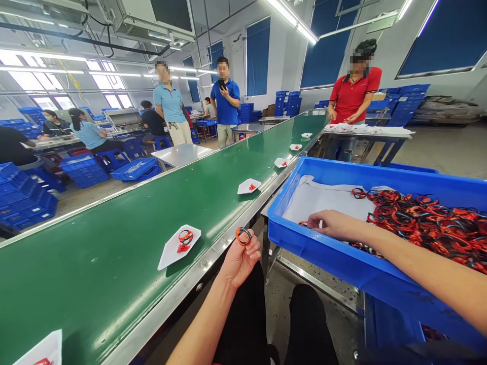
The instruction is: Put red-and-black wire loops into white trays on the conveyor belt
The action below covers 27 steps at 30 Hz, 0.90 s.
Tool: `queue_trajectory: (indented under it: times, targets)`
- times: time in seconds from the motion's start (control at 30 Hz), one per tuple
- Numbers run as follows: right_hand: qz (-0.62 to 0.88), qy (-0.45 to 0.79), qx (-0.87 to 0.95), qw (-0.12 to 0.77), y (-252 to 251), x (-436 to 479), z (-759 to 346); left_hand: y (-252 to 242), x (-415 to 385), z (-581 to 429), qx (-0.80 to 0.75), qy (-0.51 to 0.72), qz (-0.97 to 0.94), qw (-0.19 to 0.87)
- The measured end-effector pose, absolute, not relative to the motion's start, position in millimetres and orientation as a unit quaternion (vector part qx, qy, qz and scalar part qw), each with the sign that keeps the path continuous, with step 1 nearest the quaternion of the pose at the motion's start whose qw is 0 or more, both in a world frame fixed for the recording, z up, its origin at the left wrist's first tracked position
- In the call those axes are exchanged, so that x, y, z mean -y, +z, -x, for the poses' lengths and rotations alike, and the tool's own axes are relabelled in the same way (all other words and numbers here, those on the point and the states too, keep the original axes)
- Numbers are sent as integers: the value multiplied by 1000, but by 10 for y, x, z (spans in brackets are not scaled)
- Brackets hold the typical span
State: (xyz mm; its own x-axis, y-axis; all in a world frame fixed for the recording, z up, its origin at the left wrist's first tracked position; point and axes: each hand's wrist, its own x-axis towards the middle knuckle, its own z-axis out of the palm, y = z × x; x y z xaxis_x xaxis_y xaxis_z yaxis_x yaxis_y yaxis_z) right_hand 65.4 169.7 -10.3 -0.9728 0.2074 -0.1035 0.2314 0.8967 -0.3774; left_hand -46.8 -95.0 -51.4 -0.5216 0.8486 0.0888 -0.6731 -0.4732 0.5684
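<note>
Band (pixel 243 236), round, shiny, orange and black, pinched in left hand (pixel 239 259). Left of that hand, nearer it than right hand (pixel 331 224), thin white dish (pixel 171 253), lying longways along smooth green belt (pixel 114 268). Right hand curled down in blue plastic bin (pixel 342 176) by another band (pixel 303 223), grip too hidden to tell; tangled pile of bands (pixel 414 219) right of it.

We see a green conveyor belt (pixel 114 248) slanting away from us, with a single row of six white angular trays (pixel 170 254) lying on it, the nearest only partly in view. Beside it, our blue plastic crate (pixel 312 248) has a white liner sheet (pixel 323 197), on which we see red-and-black rings (pixel 418 218) heaped toward the right. Farther off, a table (pixel 395 134) bears white pieces (pixel 348 128), perhaps more trays.
</note>
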Motion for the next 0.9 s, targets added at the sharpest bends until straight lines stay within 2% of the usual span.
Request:
queue_trajectory:
  times: [0.07,0.2,0.47,0.57,0.7,0.8,0.9]
  targets:
    - [-113,-193,-974,29,-93,-1695,-653,-525,953,466,-335,822,-227,402]
    - [-136,-166,-976,20,-54,-1691,-659,-457,907,574,-617,692,-329,180]
    - [-154,-161,-975,-9,-18,-1675,-654,80,370,1532,-809,471,-334,-108]
    - [-157,-161,-974,-25,-16,-1669,-641,185,154,1827,-848,378,-340,-150]
    - [-159,-160,-973,-48,2,-1666,-638,163,46,2035,-877,296,-345,-152]
    - [-165,-185,-964,-90,49,-1653,-641,135,91,2035,-882,277,-354,-144]
    - [-173,-261,-937,-155,137,-1622,-643,162,130,1844,-860,306,-379,-153]
